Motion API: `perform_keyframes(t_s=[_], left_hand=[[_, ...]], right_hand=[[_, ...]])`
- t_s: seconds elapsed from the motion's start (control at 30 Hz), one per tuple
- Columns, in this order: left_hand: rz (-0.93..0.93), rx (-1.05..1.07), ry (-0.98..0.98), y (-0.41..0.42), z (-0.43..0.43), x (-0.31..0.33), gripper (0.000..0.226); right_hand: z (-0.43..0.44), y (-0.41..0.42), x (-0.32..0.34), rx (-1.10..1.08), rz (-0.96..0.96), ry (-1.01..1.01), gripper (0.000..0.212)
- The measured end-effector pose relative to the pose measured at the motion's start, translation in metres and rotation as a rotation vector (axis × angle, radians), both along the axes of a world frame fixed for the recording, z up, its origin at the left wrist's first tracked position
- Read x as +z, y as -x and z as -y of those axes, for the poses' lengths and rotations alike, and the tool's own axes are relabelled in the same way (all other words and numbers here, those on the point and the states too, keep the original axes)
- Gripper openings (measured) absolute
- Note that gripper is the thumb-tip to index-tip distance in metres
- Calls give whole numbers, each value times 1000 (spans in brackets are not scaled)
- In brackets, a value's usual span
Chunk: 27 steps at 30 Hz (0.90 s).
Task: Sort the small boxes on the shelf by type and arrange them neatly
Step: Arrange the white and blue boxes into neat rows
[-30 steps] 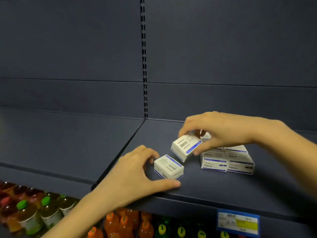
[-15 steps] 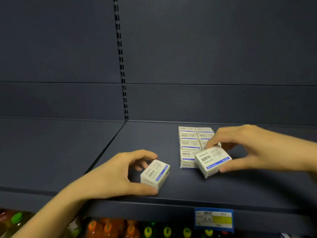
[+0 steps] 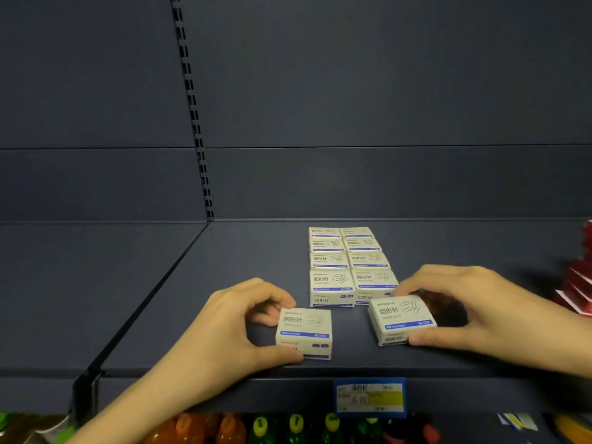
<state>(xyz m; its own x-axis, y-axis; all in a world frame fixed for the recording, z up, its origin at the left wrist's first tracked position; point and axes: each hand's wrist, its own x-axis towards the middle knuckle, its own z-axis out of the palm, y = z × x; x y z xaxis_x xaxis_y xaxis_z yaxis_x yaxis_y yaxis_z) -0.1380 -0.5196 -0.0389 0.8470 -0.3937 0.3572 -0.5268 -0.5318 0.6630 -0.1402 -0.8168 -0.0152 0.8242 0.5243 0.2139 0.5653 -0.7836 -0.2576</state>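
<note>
Two rows of several small white boxes with blue stripes run from the shelf's back toward its front. My left hand pinches one such box between thumb and fingers near the shelf's front edge, left of the rows. My right hand holds another box the same way, slightly tilted, just in front of the right row. Both held boxes rest on the dark shelf.
Red boxes are stacked at the right edge of the shelf. A blue and yellow price tag hangs on the shelf's front lip. Bottles with orange, yellow and green caps fill the level below. A slotted upright divides the back panel.
Both hands turned their boxes label-up and squarer to the rows. The right box came down to the shelf in front of the right row. The view shifted right.
</note>
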Motion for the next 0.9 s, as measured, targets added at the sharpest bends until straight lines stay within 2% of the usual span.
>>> perform_keyframes(t_s=[0.17,0.4,0.57,0.73,0.9], left_hand=[[97,43,-31,-3,16,-6,35],[168,63,-110,-7,27,-8,39],[195,83,-154,-9,31,-7,40],[214,113,-215,-10,36,-6,45],[271,110,-268,-8,36,-6,59]], right_hand=[[-5,2,-11,-46,-21,-132,49],[-11,3,-19,-52,85,-221,39],[-13,5,-17,-104,112,-184,42],[-16,5,-15,-160,191,-16,54],[-11,-1,-10,-145,188,-8,51]])
